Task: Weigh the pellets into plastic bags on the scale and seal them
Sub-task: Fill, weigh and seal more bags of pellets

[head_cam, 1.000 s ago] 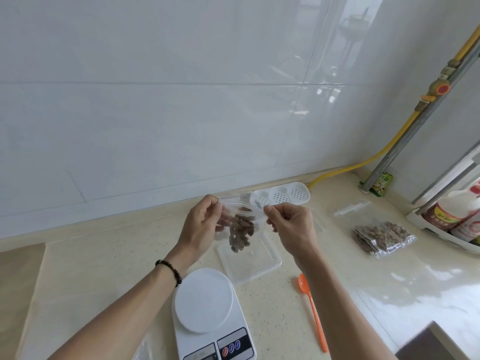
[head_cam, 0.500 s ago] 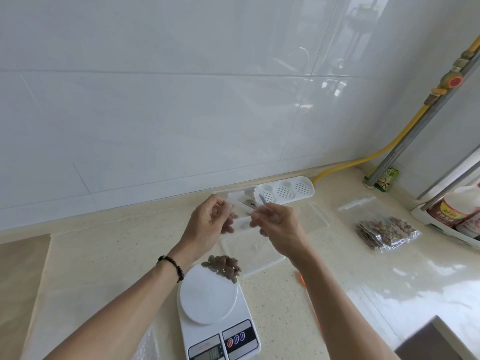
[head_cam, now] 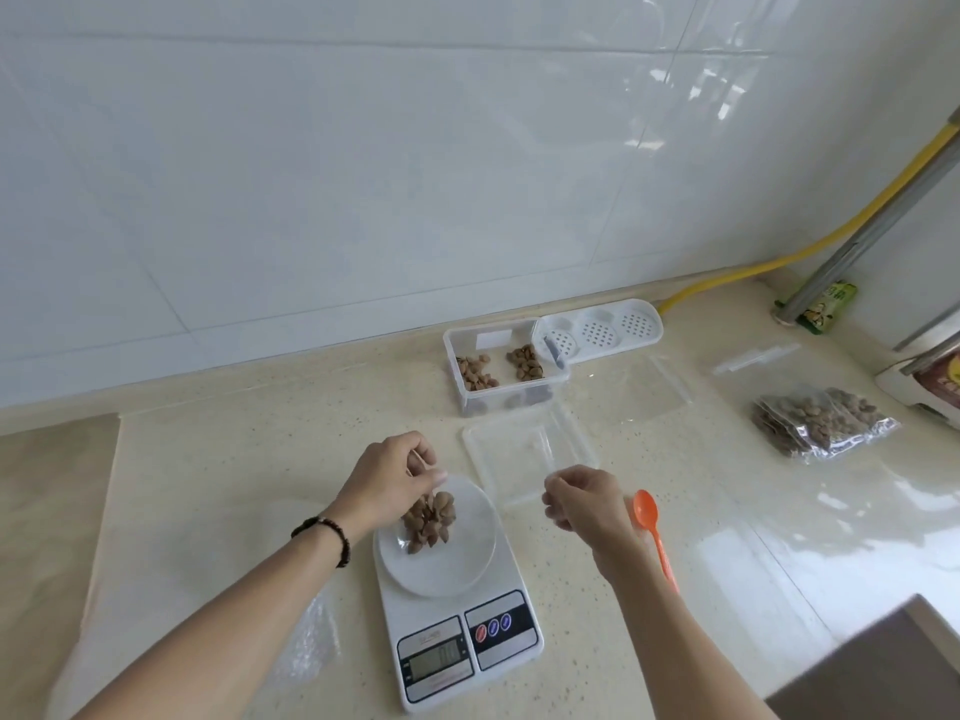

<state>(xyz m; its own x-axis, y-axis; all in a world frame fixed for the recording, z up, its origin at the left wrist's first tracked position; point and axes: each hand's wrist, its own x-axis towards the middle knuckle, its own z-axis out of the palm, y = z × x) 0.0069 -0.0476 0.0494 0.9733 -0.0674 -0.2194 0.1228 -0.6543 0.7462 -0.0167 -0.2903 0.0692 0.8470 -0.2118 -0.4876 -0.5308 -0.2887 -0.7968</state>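
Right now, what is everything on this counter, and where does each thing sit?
scale: one, white, counter, front centre
bag of pellets: one, clear with brown pellets, on the scale's pan
box: one, clear, holding pellets, by the wall
lid: one, clear, in front of the box
spoon: one, orange, right of the scale
filled bags: a pile, count unclear, far right
left hand: pinches the bag's top
right hand: fingers curled, contents unclear
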